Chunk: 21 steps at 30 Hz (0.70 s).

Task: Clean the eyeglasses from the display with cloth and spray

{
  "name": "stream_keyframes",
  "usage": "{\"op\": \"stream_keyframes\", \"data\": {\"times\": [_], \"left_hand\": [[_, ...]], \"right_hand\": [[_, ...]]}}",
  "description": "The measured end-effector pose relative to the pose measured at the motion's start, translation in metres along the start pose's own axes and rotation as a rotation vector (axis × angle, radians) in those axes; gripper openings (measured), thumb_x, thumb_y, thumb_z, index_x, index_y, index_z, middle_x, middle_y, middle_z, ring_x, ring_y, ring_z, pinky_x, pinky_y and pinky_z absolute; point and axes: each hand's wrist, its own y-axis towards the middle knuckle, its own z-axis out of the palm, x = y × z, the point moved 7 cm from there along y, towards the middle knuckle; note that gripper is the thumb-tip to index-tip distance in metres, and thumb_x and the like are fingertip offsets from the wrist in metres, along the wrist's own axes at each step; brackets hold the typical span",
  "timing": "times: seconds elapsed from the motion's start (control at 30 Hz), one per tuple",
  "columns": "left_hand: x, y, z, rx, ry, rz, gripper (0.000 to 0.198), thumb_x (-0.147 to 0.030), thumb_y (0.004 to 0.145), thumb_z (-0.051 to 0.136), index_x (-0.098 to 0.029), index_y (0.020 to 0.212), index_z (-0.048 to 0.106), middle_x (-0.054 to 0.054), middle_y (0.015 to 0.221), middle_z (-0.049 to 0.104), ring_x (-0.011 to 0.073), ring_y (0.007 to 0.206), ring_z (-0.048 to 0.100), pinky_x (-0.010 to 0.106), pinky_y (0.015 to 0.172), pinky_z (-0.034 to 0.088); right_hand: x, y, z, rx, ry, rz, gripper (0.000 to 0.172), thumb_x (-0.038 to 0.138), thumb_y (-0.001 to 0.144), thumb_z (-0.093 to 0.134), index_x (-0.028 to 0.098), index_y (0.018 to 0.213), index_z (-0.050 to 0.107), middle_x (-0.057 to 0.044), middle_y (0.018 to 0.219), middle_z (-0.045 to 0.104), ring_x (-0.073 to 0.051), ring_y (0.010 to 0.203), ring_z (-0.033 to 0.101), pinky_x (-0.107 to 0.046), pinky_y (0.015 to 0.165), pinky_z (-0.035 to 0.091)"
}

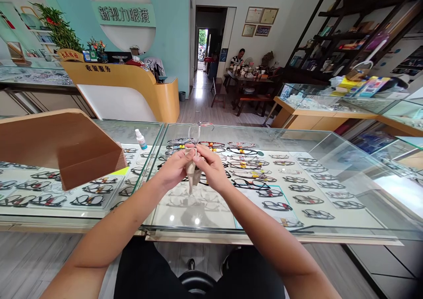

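Observation:
Both of my hands meet above the glass display case, closed around a beige cloth point(191, 175) that hangs down between them. My left hand point(174, 169) pinches the cloth from the left, and my right hand point(209, 166) grips it from the right, fingertips touching. A thin-framed pair of glasses point(194, 132) sticks up just beyond my fingers, one lens upright; its lower part is hidden by the cloth and fingers. I cannot make out which hand bears the glasses. Rows of eyeglasses point(251, 184) lie inside the case under the hands.
A white spray bottle point(140, 139) stands on the glass, left of my hands. A brown cardboard box point(66, 144) covers the left part of the case point(271, 233). Far off, a person point(238, 58) sits at a dark table; a wooden counter point(132, 78) stands at the back left.

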Motion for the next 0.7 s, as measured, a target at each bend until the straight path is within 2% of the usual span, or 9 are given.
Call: {"op": "stream_keyframes", "data": {"times": [0.1, 0.17, 0.3, 0.43, 0.57, 0.7], "left_hand": [[0.000, 0.000, -0.003, 0.070, -0.020, -0.081, 0.063, -0.064, 0.071, 0.103, -0.013, 0.093, 0.075, 0.004, 0.081, 0.072, 0.0139, 0.064, 0.066, 0.025, 0.059, 0.053], [0.001, 0.000, -0.006, 0.083, -0.002, -0.100, 0.064, -0.066, 0.071, 0.103, -0.013, 0.094, 0.075, 0.003, 0.080, 0.071, 0.0143, 0.064, 0.066, 0.025, 0.059, 0.054], [0.004, 0.002, -0.012, 0.038, 0.055, -0.114, 0.071, -0.075, 0.065, 0.101, -0.015, 0.087, 0.070, -0.003, 0.065, 0.059, 0.0112, 0.055, 0.054, 0.023, 0.053, 0.049], [-0.001, 0.003, -0.011, 0.028, 0.100, -0.039, 0.073, -0.077, 0.063, 0.101, -0.016, 0.074, 0.064, -0.006, 0.055, 0.047, 0.0066, 0.048, 0.040, 0.020, 0.047, 0.038], [-0.004, 0.003, -0.010, 0.022, 0.111, -0.046, 0.068, -0.071, 0.063, 0.104, -0.014, 0.080, 0.071, -0.002, 0.061, 0.060, 0.0088, 0.050, 0.049, 0.021, 0.048, 0.039], [-0.004, 0.005, -0.010, 0.033, 0.080, -0.018, 0.062, -0.062, 0.063, 0.108, -0.013, 0.081, 0.074, 0.001, 0.069, 0.068, 0.0099, 0.057, 0.057, 0.022, 0.055, 0.045]], "right_hand": [[0.003, -0.001, 0.000, 0.029, -0.067, -0.030, 0.050, 0.058, 0.099, 0.079, 0.033, 0.142, 0.080, -0.009, 0.141, 0.081, -0.033, 0.130, 0.067, -0.054, 0.117, 0.051], [0.004, -0.002, 0.000, 0.043, -0.089, -0.056, 0.046, 0.053, 0.098, 0.080, 0.033, 0.139, 0.080, -0.009, 0.145, 0.080, -0.033, 0.131, 0.066, -0.056, 0.118, 0.050], [-0.001, -0.003, -0.004, 0.020, -0.063, -0.075, 0.042, 0.047, 0.097, 0.081, 0.033, 0.136, 0.081, -0.009, 0.146, 0.081, -0.033, 0.136, 0.065, -0.058, 0.124, 0.046], [-0.008, -0.003, -0.006, -0.014, 0.015, -0.037, 0.045, 0.040, 0.093, 0.084, 0.033, 0.137, 0.082, -0.008, 0.148, 0.080, -0.032, 0.138, 0.065, -0.056, 0.126, 0.045], [-0.009, -0.001, -0.004, -0.022, 0.143, 0.062, 0.049, 0.037, 0.091, 0.083, 0.037, 0.139, 0.083, -0.003, 0.153, 0.078, -0.031, 0.143, 0.065, -0.054, 0.128, 0.045], [-0.013, 0.002, -0.004, -0.076, 0.288, 0.169, 0.035, 0.044, 0.093, 0.079, 0.034, 0.125, 0.089, -0.004, 0.144, 0.082, -0.032, 0.140, 0.070, -0.052, 0.127, 0.048]]}}
